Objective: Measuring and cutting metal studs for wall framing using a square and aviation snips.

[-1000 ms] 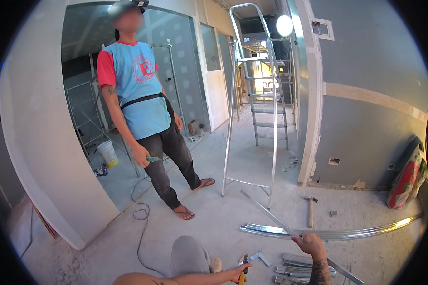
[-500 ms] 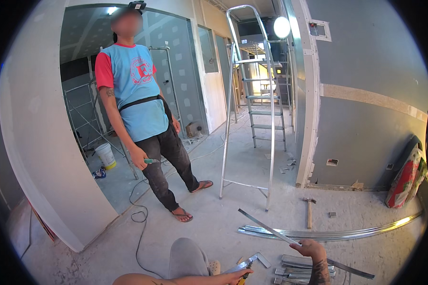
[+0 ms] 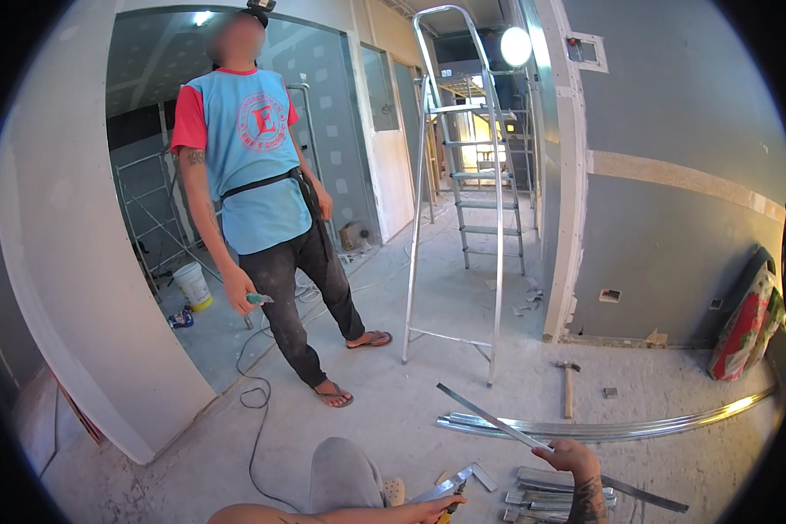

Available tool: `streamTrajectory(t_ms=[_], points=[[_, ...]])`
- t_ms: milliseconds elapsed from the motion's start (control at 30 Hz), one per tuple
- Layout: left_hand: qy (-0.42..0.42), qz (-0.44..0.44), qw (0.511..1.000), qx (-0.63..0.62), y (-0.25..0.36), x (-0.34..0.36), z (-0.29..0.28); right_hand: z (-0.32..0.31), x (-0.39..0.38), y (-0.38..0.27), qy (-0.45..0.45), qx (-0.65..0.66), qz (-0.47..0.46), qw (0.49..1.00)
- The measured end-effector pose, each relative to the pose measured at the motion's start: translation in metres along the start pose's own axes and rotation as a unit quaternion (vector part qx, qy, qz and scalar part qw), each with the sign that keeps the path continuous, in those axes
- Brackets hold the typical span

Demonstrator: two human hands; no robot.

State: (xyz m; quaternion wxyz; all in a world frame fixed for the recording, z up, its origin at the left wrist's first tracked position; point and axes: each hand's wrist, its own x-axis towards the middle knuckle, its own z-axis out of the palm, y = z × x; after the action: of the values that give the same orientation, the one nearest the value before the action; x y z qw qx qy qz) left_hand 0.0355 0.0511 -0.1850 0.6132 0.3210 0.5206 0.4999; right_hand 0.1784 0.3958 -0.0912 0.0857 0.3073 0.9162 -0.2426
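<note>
At the lower edge, the person's left hand (image 3: 437, 509) is closed around a hand tool with yellow-and-black handles (image 3: 447, 517); its working end is too hidden to read. Just beyond lies an L-shaped silver metal square (image 3: 473, 477), its long leg running down beside that hand (whether they touch, I cannot tell).

To the right, the right hand (image 3: 570, 458) grips a long, narrow grey metal strip (image 3: 489, 417) near its middle. The strip slants from far left to near right, passing above a stack of short silver metal channels (image 3: 533, 501) and, further out, across long shiny metal profiles (image 3: 620, 430).

A mid-length grip should balance the strip well, but both ends are free, so slow turning would be wise. Fingers are best kept on the flat, since thin sheet edges may cut, and the tool's mouth pointed away from the grey-trousered knee (image 3: 345, 476).

Farther off lie a wooden-handled hammer (image 3: 568, 390) and a small grey metal piece (image 3: 610, 393). The strip's far tip points toward the aluminium stepladder (image 3: 413, 262) and a co-worker in a blue-and-red shirt (image 3: 258, 188), so swinging it wide seems unwise.
</note>
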Motion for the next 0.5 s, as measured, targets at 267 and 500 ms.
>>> streamTrajectory(t_ms=[267, 500], points=[[0.071, -0.236, 0.966, -0.084, -0.076, 0.054, -0.043, -0.002, -0.006, -0.005, 0.02, 0.01, -0.021, 1.0], [0.115, -0.331, 0.929, -0.12, -0.101, 0.066, -0.064, -0.009, -0.011, -0.01, -0.001, 0.01, -0.001, 1.0]])
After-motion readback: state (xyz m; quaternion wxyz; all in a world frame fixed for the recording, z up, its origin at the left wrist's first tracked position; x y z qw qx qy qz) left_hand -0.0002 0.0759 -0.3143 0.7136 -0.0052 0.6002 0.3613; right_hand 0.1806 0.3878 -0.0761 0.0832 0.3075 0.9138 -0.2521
